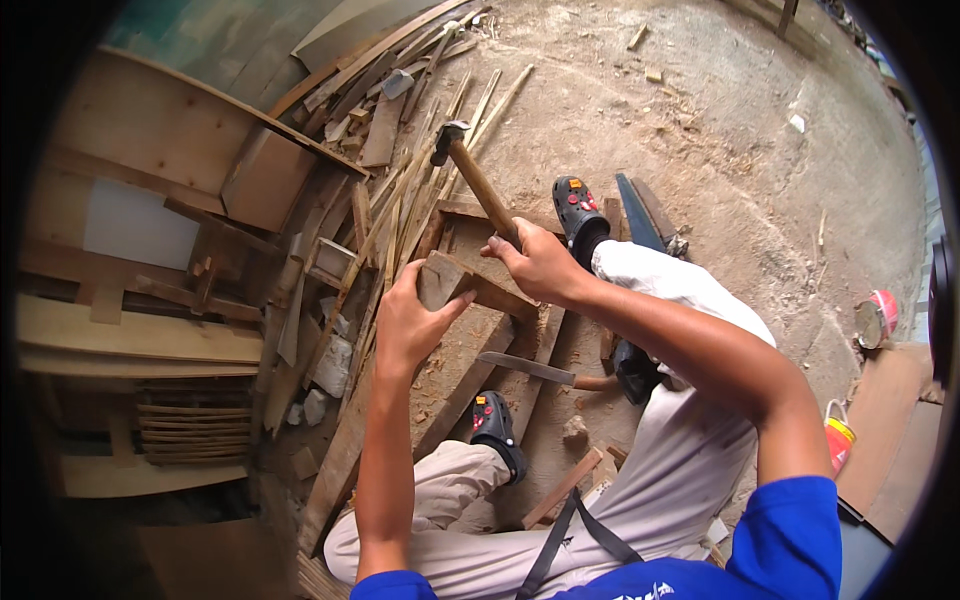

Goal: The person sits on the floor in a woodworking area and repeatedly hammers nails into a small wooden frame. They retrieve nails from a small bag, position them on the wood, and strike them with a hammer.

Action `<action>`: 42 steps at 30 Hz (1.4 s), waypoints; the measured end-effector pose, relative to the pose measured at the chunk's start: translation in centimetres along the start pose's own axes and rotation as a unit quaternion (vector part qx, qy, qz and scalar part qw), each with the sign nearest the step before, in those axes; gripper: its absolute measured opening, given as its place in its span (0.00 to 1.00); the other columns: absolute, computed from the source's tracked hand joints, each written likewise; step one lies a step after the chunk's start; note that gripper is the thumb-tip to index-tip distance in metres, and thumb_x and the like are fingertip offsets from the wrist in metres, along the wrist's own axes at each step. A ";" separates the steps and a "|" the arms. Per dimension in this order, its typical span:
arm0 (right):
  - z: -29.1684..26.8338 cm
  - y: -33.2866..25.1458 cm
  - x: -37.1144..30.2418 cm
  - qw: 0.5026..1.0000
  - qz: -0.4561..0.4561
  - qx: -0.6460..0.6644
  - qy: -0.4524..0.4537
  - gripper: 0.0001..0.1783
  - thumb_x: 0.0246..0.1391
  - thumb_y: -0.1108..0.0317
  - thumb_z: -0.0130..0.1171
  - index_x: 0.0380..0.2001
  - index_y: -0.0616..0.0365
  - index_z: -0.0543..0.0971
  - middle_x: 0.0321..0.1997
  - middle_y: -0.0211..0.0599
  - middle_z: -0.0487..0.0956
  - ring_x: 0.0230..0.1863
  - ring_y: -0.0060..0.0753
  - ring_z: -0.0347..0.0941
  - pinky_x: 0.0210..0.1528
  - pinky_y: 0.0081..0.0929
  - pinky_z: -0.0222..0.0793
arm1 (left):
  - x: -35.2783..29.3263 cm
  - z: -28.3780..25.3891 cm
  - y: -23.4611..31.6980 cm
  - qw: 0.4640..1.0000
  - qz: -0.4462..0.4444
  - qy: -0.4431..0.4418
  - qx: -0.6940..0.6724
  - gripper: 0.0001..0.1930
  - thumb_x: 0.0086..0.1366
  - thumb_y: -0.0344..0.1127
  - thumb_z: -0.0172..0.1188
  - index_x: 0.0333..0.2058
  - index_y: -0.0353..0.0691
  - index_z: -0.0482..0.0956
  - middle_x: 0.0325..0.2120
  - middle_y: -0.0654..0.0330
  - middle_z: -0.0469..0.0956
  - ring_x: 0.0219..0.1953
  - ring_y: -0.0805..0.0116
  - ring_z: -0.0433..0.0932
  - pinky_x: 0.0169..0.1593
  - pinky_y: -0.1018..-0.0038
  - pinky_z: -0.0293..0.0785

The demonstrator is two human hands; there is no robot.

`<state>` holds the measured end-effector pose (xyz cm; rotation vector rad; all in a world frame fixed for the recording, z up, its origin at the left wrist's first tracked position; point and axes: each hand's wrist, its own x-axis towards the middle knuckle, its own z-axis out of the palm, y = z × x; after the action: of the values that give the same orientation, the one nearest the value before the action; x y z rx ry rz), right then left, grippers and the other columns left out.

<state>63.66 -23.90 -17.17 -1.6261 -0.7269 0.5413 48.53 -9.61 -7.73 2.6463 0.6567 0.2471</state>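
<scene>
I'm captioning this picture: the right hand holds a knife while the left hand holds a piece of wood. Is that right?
Not quite: the head view shows the right hand holding a hammer; the knife lies in neither hand. The left hand does hold a piece of wood.

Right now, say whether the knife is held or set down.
Set down: the knife lies untouched; the right hand grips the hammer, the left hand a block.
</scene>
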 end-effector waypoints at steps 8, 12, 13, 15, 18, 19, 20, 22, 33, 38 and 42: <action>-4.4 -3.6 -0.6 0.905 0.227 0.345 0.106 0.19 0.73 0.53 0.43 0.36 0.60 0.67 0.23 0.33 0.73 0.20 0.27 0.74 0.18 0.31 0.71 | 0.1 0.6 1.3 0.999 -0.037 -0.011 -0.026 0.33 0.49 0.43 0.77 0.51 0.30 0.78 0.39 0.50 0.85 0.41 0.63 0.85 0.48 0.69 0.79; -7.0 -7.8 -6.9 0.826 0.444 0.307 -0.161 0.24 0.72 0.47 0.41 0.33 0.57 0.68 0.19 0.28 0.66 0.13 0.23 0.64 0.13 0.31 0.67 | 0.2 0.7 0.6 1.000 -0.009 -0.001 -0.023 0.36 0.49 0.44 0.78 0.52 0.26 0.76 0.39 0.44 0.85 0.42 0.58 0.86 0.47 0.67 0.79; -7.6 -7.8 -7.4 0.821 0.436 0.330 -0.166 0.23 0.72 0.46 0.43 0.33 0.55 0.67 0.20 0.26 0.66 0.13 0.20 0.61 0.12 0.27 0.64 | 0.2 0.7 0.5 0.999 -0.020 -0.007 -0.025 0.36 0.49 0.44 0.78 0.53 0.26 0.76 0.39 0.44 0.85 0.43 0.57 0.86 0.48 0.67 0.79; -8.4 -7.3 -7.5 0.817 0.436 0.365 -0.097 0.22 0.71 0.44 0.44 0.35 0.52 0.67 0.21 0.23 0.64 0.13 0.15 0.57 0.12 0.22 0.59 | 0.2 0.7 0.3 1.000 -0.007 -0.003 -0.024 0.37 0.49 0.44 0.78 0.53 0.26 0.76 0.39 0.44 0.85 0.43 0.57 0.86 0.48 0.67 0.79; -8.2 -6.3 -6.7 0.817 0.263 0.498 0.124 0.23 0.72 0.45 0.42 0.39 0.55 0.65 0.22 0.25 0.62 0.15 0.19 0.59 0.15 0.31 0.63 | 0.2 0.6 0.5 1.000 -0.007 -0.005 -0.020 0.37 0.50 0.44 0.78 0.54 0.26 0.76 0.39 0.44 0.85 0.43 0.58 0.86 0.47 0.67 0.79; -7.7 -6.2 -6.6 0.803 0.276 0.511 0.135 0.23 0.72 0.44 0.42 0.38 0.55 0.65 0.21 0.25 0.63 0.14 0.19 0.60 0.15 0.30 0.64 | 0.2 0.5 0.5 1.000 -0.008 -0.008 -0.020 0.37 0.50 0.44 0.78 0.54 0.26 0.76 0.38 0.44 0.85 0.42 0.58 0.86 0.47 0.67 0.79; -7.3 -6.2 -6.9 0.794 0.273 0.525 0.142 0.23 0.72 0.44 0.42 0.37 0.55 0.65 0.20 0.26 0.63 0.14 0.20 0.60 0.14 0.30 0.65 | 0.2 0.5 0.6 1.000 -0.008 -0.008 -0.024 0.37 0.50 0.44 0.78 0.54 0.27 0.76 0.38 0.45 0.85 0.42 0.58 0.86 0.47 0.67 0.79; -7.0 -6.3 -7.2 0.858 0.374 0.330 -0.124 0.24 0.71 0.44 0.44 0.36 0.56 0.67 0.22 0.30 0.69 0.15 0.21 0.65 0.14 0.27 0.67 | 0.1 0.5 0.6 0.999 -0.015 -0.013 -0.045 0.36 0.50 0.44 0.78 0.54 0.27 0.76 0.38 0.45 0.85 0.41 0.58 0.86 0.46 0.67 0.79; -5.8 -5.3 -8.7 0.870 0.380 0.272 -0.161 0.24 0.71 0.44 0.44 0.33 0.55 0.66 0.22 0.30 0.67 0.15 0.22 0.63 0.14 0.25 0.65 | 0.4 0.5 0.3 0.999 -0.014 0.008 -0.032 0.33 0.50 0.43 0.77 0.51 0.30 0.78 0.37 0.46 0.85 0.40 0.60 0.86 0.46 0.67 0.79; -4.5 -3.6 -10.1 0.838 0.392 0.328 -0.192 0.26 0.72 0.48 0.43 0.37 0.65 0.69 0.27 0.37 0.71 0.19 0.25 0.68 0.17 0.28 0.69 | 0.1 0.4 0.2 1.000 -0.019 0.006 -0.018 0.32 0.51 0.44 0.77 0.51 0.30 0.78 0.37 0.49 0.86 0.40 0.62 0.86 0.48 0.68 0.79; -4.8 -3.0 -9.8 0.841 0.428 0.260 -0.203 0.29 0.72 0.50 0.42 0.35 0.72 0.71 0.29 0.42 0.72 0.20 0.29 0.70 0.19 0.31 0.71 | 0.3 0.7 -0.5 0.998 -0.014 -0.001 -0.056 0.32 0.54 0.45 0.76 0.51 0.31 0.78 0.37 0.53 0.85 0.40 0.66 0.84 0.48 0.71 0.78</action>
<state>59.73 -33.96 -13.81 -1.2479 -0.0576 1.6189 48.73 -9.32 -8.52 2.5292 0.6598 0.2657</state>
